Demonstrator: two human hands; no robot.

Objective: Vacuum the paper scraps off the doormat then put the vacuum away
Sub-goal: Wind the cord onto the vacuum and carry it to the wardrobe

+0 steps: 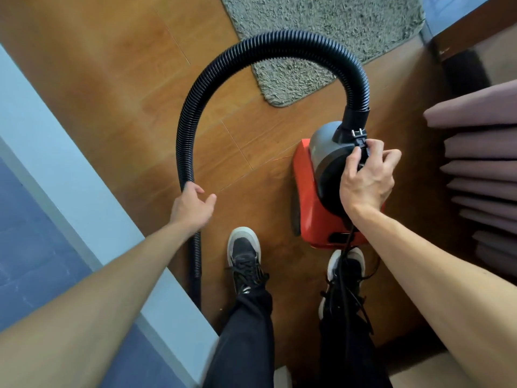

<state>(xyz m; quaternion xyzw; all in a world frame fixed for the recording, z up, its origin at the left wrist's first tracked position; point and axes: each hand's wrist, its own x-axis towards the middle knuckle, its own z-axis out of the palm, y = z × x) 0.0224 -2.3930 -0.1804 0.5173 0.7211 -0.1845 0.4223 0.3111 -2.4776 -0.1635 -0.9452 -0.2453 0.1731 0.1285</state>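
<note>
Vacuum [310,197] sits on the floor [112,79] directly beneath the right grip [366,175], whose fingers close round its handle [362,148], its long body pointing toward the doormat [321,29] ahead, while the left grip [193,204] loosely wraps the hose [279,40] arching leftward.

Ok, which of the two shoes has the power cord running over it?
The right shoe, just behind the red vacuum: the black cord drops across its laces. The left shoe, nearer the hose, has nothing on it.
</note>
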